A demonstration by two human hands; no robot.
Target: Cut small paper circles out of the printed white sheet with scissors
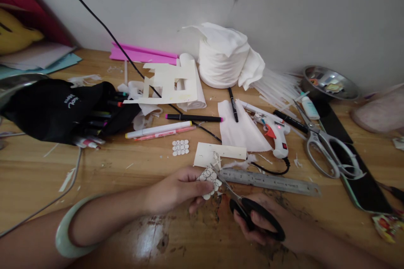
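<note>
My left hand [186, 189] pinches a small piece of white paper [208, 174] drawn with circles, its edge cut into round scallops. Black-handled scissors [235, 195] are in my right hand [261, 218], with fingers through the handle loops. Their blades meet the right edge of the paper piece. A similar scalloped group of white circles [180, 147] lies flat on the table, up and left of my left hand. Just behind the blades lie a cream card strip [217, 153] and a steel ruler [271, 181].
A white glue gun [274, 128] with its red light on lies behind the ruler. Large grey scissors [328, 151] and a dark phone [362, 180] are at right. Markers [194, 117], a black pen bag [59, 109] and a white tissue roll [222, 59] stand farther back.
</note>
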